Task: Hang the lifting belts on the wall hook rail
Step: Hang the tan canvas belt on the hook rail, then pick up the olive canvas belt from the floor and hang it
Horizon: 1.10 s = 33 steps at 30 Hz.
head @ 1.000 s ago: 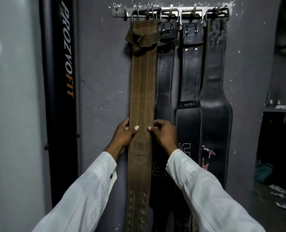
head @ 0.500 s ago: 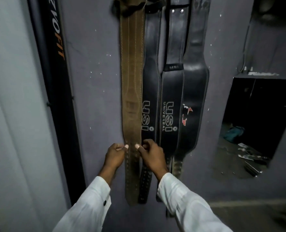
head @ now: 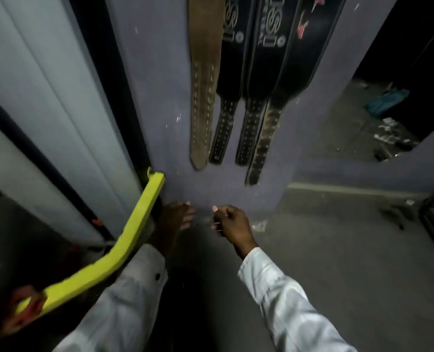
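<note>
1. Head view, wall: four lifting belts hang side by side down the grey-purple wall [head: 160, 85]. Only their lower ends are in frame; the tops and whatever they hang from are cut off above.
2. Brown belt [head: 204, 72] is leftmost, suede-looking, with two rows of holes down to a pointed tip.
3. Next to it are two black belts, first black belt [head: 229, 59] and second black belt [head: 264, 59], both with white USI lettering and narrow perforated tails ending at about the same level as the brown tip.
4. Fourth belt [head: 299, 52] is rightmost, black with a red mark, and its worn tail hangs lowest of the four. The belts' edges overlap or touch along the wide parts.
5. My left hand [head: 176, 219] is below the belt tips, near the wall base, fingers loosely spread, holding nothing. It is motion-blurred, so finger detail is unclear.
6. My right hand [head: 232, 222] is just beside it, also under the belts, fingers curled in a loose fist. There may be something thin pinched in it, but I can't tell from this frame.
7. Neither hand touches a belt. Both sleeves are white.
8. Left of my left hand: a yellow-green bar [head: 124, 247] runs diagonally by a pale panel [head: 45, 97] with black trim.
9. Right side: a dark opening [head: 388, 85] with clutter on its floor, and bare concrete floor [head: 337, 250] below.
</note>
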Available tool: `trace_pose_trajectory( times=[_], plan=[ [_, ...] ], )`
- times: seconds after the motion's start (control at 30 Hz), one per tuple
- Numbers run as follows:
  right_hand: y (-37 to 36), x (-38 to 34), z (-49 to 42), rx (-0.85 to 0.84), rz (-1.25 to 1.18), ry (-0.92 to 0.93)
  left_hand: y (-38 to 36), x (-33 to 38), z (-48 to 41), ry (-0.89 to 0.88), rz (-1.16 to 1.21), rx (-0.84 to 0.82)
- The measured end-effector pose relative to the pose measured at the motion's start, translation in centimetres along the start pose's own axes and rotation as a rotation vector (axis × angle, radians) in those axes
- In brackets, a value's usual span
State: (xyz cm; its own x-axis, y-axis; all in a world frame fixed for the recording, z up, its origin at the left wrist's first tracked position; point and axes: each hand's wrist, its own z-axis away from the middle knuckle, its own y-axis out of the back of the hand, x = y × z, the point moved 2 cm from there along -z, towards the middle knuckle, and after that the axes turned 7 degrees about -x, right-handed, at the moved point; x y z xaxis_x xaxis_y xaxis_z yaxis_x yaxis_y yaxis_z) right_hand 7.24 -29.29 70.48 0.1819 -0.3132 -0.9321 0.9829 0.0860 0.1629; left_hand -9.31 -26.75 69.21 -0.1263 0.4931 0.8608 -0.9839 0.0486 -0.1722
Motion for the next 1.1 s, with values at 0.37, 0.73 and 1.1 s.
trace_pose_trajectory(
  times=[0.37,0.73,1.1],
  plan=[
    [-4.2,23.4,7.2,-0.187,0.003,-0.472,4.5,-27.6,6.6,0.471,0.122,0.169],
    [-11.8,47.2,-5.1,-0.355,0.374,-0.520,12.0,-48.6,-5.9,0.573,0.149,0.252],
    [-21.5,68.0,-25.9,-0.534,1.101,-0.035,18.1,-66.4,-26.4,0.506,-0.009,0.150]
  ],
)
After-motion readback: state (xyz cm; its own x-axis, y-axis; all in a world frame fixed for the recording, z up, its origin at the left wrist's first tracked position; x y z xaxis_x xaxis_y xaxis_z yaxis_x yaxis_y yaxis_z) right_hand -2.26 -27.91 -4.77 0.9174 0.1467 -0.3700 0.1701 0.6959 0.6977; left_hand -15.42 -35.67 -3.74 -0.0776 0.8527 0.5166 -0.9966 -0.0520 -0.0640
